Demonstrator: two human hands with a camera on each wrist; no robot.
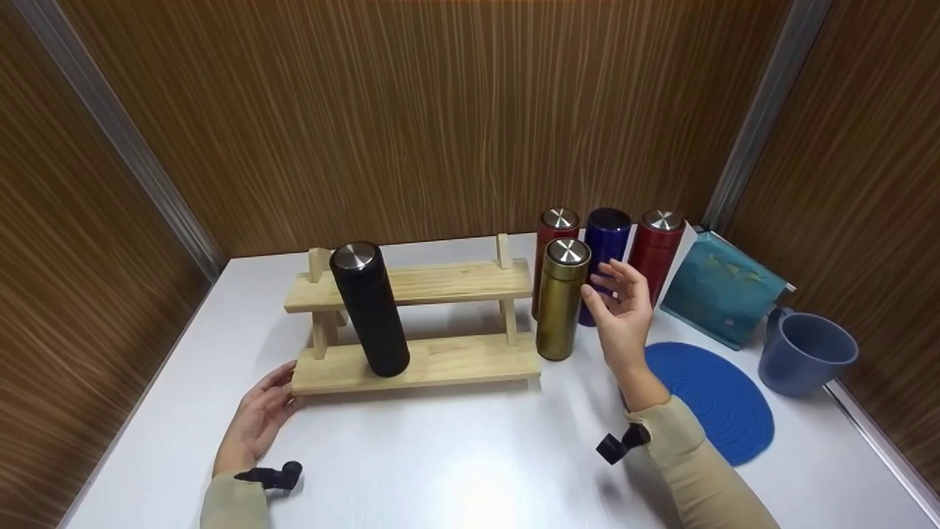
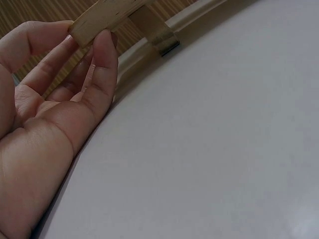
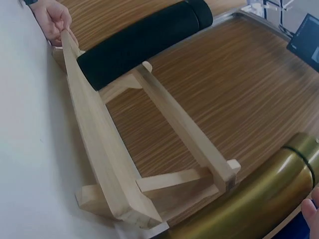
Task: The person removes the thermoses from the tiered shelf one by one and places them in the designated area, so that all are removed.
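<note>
Black flask (image 1: 369, 308) already on wooden rack (image 1: 440, 360), left hand (image 1: 258, 419) pinching its 9 o'clock end; right hand (image 1: 623, 312) spread wide beside gold flask (image 1: 562, 297), three more flasks untouched at 12 o'clock.

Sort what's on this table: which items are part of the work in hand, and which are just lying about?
In hand:
- two-tier wooden rack, left hand holding its end
- black cylindrical flask standing on the rack
- gold metal flask, right hand open beside it

Lying about:
- blue flask
- two red flasks
- blue round mat
- blue mug
- teal pouch
</note>
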